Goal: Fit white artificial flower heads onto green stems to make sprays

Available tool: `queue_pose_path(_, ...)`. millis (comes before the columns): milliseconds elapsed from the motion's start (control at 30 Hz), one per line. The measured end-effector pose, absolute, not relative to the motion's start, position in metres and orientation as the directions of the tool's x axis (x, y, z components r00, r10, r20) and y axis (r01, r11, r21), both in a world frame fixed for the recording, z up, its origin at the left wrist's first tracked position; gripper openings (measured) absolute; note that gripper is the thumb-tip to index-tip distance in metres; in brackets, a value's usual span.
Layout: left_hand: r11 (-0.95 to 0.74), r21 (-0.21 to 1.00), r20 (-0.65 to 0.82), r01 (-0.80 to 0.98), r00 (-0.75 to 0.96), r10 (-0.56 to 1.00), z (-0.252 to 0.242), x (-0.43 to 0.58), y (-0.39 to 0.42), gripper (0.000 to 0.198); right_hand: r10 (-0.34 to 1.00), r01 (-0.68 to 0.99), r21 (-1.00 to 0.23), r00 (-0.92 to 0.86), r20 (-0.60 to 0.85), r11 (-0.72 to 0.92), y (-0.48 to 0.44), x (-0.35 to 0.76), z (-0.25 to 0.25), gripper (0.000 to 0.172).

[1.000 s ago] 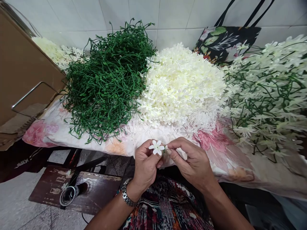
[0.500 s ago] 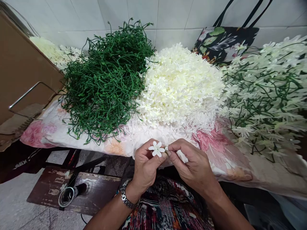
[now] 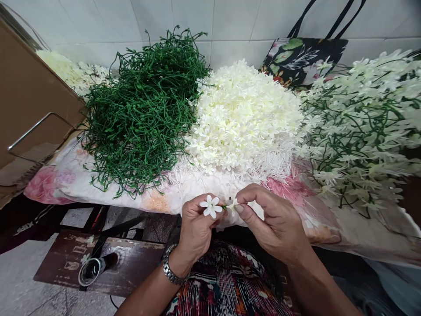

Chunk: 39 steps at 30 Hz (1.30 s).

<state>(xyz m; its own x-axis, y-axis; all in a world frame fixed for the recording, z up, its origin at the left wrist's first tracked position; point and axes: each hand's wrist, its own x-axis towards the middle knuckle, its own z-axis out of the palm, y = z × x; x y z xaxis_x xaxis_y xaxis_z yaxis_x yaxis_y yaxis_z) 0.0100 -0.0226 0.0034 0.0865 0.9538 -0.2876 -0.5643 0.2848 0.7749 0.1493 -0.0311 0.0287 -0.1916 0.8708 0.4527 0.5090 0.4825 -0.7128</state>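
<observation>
My left hand (image 3: 197, 228) is closed, pinching a green stem that bears an open white artificial flower (image 3: 211, 206). Between the two hands, a second white flower (image 3: 232, 206) sits sideways on a short bit of green stem. The thumb and forefinger of my right hand (image 3: 269, 219) pinch this second flower at its outer side. Both hands are over the front edge of the cloth-covered table. Behind them rises a heap of loose white blossoms (image 3: 246, 118). To its left lies a tangled pile of green plastic stems (image 3: 141, 114). Most of the held stem is hidden by my left fingers.
Flowered stems (image 3: 362, 131) are piled at the right. A cardboard box (image 3: 36, 101) with a metal wire handle (image 3: 31, 131) stands at the left. A floral bag (image 3: 302, 59) leans on the tiled wall. Lower left, a clear cup (image 3: 90, 271) is beside a brown wooden bench (image 3: 134, 263).
My right hand has moved slightly right, away from my left. The second flower and a bit of green stem now show between them. The whole view has shifted slightly.
</observation>
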Motion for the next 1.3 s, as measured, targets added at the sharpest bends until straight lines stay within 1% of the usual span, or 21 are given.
queue_pose_path(100,0.244,0.812,-0.24,-0.53,0.078,0.968,0.0,0.008,-0.024,0.005,0.855,0.516,-0.688,-0.221,0.469,0.51,-0.031,0.148,0.029,0.009)
queue_pose_path(200,0.178,0.875,-0.158,-0.45,0.081,0.984,-0.006,0.004,-0.025,0.003,0.837,0.545,-0.643,-0.254,0.485,0.538,-0.032,0.149,0.03,0.01)
queue_pose_path(300,0.093,0.93,-0.065,-0.355,0.09,0.994,-0.013,0.001,-0.025,0.007,0.832,0.593,-0.594,-0.286,0.475,0.543,-0.032,0.148,0.03,0.01)
queue_pose_path(433,0.015,0.97,0.007,-0.241,0.09,0.996,-0.015,0.0,-0.025,0.012,0.847,0.601,-0.605,-0.282,0.452,0.523,-0.031,0.147,0.025,0.01)
queue_pose_path(633,-0.033,0.993,0.041,-0.109,0.066,0.997,-0.015,0.002,-0.024,0.013,0.87,0.592,-0.645,-0.241,0.43,0.483,-0.03,0.142,0.01,0.008)
queue_pose_path(800,-0.054,0.998,0.055,-0.024,0.047,0.997,-0.011,0.004,-0.022,0.012,0.868,0.582,-0.656,-0.206,0.451,0.479,-0.028,0.138,0.004,0.009)
queue_pose_path(1033,-0.074,0.997,0.073,0.02,0.025,0.997,-0.001,0.006,-0.019,0.013,0.87,0.582,-0.663,-0.185,0.456,0.472,-0.025,0.137,0.001,0.009)
queue_pose_path(1300,-0.028,0.997,0.028,0.073,0.004,1.0,-0.002,0.007,-0.018,0.017,0.855,0.577,-0.651,-0.185,0.484,0.493,-0.022,0.134,-0.004,0.009)
